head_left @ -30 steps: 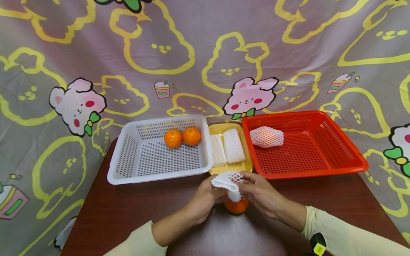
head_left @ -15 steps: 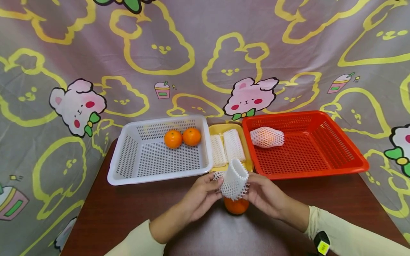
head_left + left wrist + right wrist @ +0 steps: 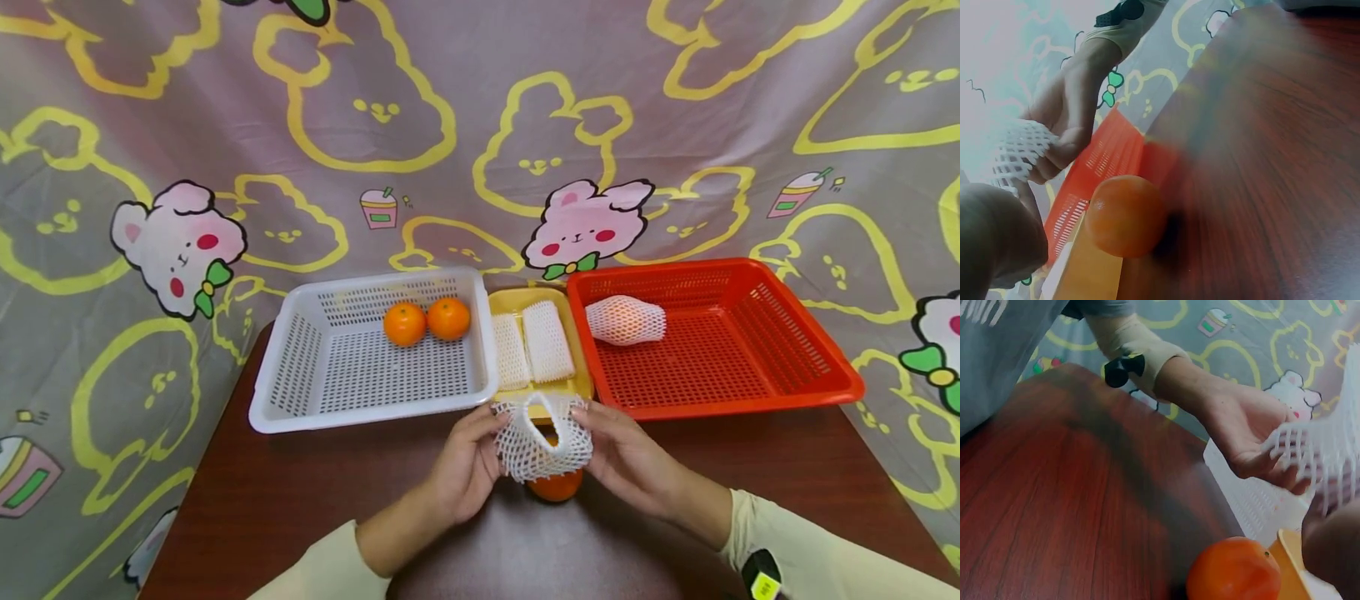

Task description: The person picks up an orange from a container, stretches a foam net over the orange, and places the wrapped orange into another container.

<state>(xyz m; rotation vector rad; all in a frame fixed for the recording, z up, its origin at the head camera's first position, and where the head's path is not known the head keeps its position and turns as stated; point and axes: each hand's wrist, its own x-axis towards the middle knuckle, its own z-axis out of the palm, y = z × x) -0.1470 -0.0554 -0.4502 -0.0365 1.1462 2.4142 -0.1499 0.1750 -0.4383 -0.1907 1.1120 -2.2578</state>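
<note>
A white foam fruit net (image 3: 513, 446) is stretched wide between my two hands, its opening facing up. My left hand (image 3: 461, 471) pinches its left edge; my right hand (image 3: 630, 458) pinches its right edge. Below the net an orange (image 3: 555, 488) rests on the table, its top partly hidden by the mesh in the head view. In the left wrist view the net (image 3: 1022, 150) is held above and apart from the orange (image 3: 1125, 215). The right wrist view has the orange (image 3: 1234, 570) on the wood, beneath the hands.
On the left, a white basket (image 3: 375, 408) holds two oranges (image 3: 427, 322). A yellow tray (image 3: 581, 387) with flat foam nets (image 3: 549, 342) stands between it and a red basket (image 3: 720, 408), where a net-wrapped fruit (image 3: 625, 321) lies. A patterned cloth hangs behind.
The net, narrow and upright half a second ago, is now spread wider and lower, its opening turned more toward the head camera. My hands stay about where they were; the orange has not moved.
</note>
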